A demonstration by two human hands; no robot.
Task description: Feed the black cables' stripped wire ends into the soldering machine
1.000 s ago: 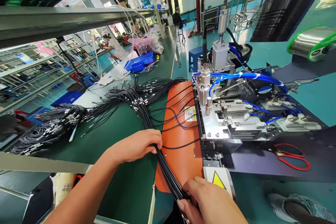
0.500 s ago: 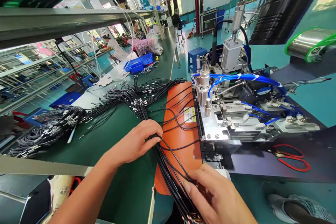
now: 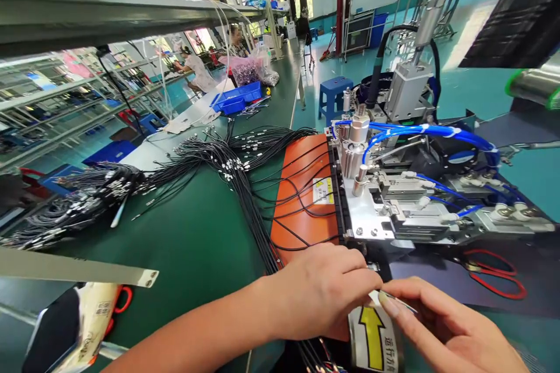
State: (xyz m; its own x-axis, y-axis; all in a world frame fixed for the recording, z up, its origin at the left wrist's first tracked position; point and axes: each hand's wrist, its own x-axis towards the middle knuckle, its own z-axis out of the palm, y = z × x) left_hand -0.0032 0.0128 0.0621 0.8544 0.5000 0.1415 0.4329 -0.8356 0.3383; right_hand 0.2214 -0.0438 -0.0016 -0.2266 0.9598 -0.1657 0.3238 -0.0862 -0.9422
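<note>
— Cables (image 3: 245, 198), where do they lie right now?
— Fanned out black across the green bench (image 3: 196, 250), then gathered into one bundle. It runs over the orange mat (image 3: 301, 210) toward me and off the near edge, under my left wrist.
— Why on the mat?
— It sits tight against the machine (image 3: 376, 210). As I judge it, that puts the ends within reach of the machine's front.
— And your left hand (image 3: 319, 291)?
— Palm down over the bundle at the mat's near corner, fingers drawn together and pointing right. It covers what is beneath, so I cannot tell whether it grips a strand or only pins it.
— The right hand (image 3: 441, 326)?
— Thumb and forefinger are closed on a thin pale wire end (image 3: 396, 298), the other fingers loose, just above the yellow arrow label (image 3: 371, 332). The fingertips of my two hands almost meet there, and I think so fine a hold keeps the tip steady.
— Anything else close?
— Red scissors (image 3: 473, 271) lie on the dark plate to the right, apart from both hands.
</note>
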